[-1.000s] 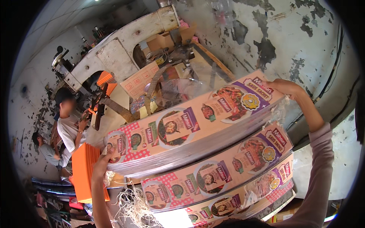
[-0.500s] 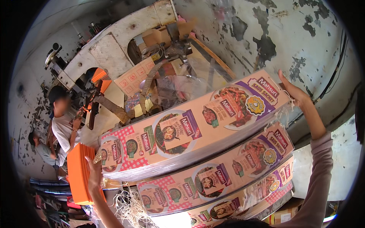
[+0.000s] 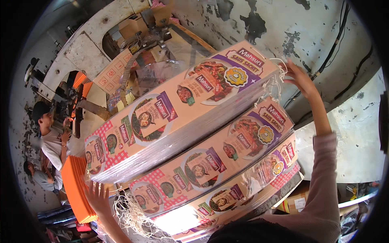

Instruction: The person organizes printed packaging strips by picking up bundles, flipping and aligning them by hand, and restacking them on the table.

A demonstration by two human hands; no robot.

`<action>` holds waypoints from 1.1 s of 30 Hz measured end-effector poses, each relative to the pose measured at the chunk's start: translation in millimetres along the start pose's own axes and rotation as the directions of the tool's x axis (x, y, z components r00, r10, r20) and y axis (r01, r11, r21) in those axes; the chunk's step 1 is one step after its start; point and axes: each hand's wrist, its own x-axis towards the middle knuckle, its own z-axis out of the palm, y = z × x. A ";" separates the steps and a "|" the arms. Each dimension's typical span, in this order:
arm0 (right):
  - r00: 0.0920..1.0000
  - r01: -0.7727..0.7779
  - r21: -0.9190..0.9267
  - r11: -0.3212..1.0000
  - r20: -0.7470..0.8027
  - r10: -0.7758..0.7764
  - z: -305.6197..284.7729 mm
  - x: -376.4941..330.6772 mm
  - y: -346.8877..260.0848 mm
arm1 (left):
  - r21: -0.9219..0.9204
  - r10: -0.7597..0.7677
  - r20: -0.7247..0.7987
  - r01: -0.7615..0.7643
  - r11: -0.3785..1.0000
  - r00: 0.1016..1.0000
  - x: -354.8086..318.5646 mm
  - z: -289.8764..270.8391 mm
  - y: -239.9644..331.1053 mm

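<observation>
Top stack: I have a long, salmon-pink stack of printed cardboard sheets with red-checked ends and food pictures (image 3: pixel 174 117) across mid-view, on the far side of two similar stacks. It lies slanted, right end higher in my feed.
Left hand: the bare left hand (image 3: pixel 98 199) has gone from clasping the stack's left end to fingers spread wide, just beside the near left corner. Holds nothing I can see; contact, can't tell.
Right hand: the bare right hand (image 3: pixel 300 79) is off the cardboard's right end, fingers loosely curved with a gap to the thumb. No cardboard in it; I can't tell if a fingertip touches the string.
String: thin white knotted string (image 3: pixel 281 74) hangs at that right end, right by the fingers.
Change, meaning: both ends were held a second ago; now neither is. I judge the stack let go and resting unheld. My view has swung too, so part of the shift is camera.
Nearer stacks: middle matching cardboard stack (image 3: pixel 212 160), then a lower, glare-hit matching stack (image 3: pixel 233 198).
Left side: a loose off-white string tangle (image 3: pixel 131 214) and a bright orange stack of flat sheets (image 3: pixel 76 190), near the left hand.
</observation>
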 end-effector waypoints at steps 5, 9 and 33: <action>0.982 0.136 -0.192 0.972 0.153 -0.107 -65.3 -104.7 103.0 | 0.585 0.301 -0.151 -0.161 0.795 0.942 -123.1 -52.6 -87.9; 0.962 -0.051 -0.184 0.981 0.255 0.098 -45.4 -149.8 150.3 | 0.564 -0.174 0.194 0.036 0.825 0.965 -182.9 -54.4 -130.6; 0.991 0.125 -0.530 0.839 0.113 -0.076 -4.2 -52.2 67.2 | 0.835 0.170 0.467 -0.496 0.237 0.868 -110.0 18.9 -68.4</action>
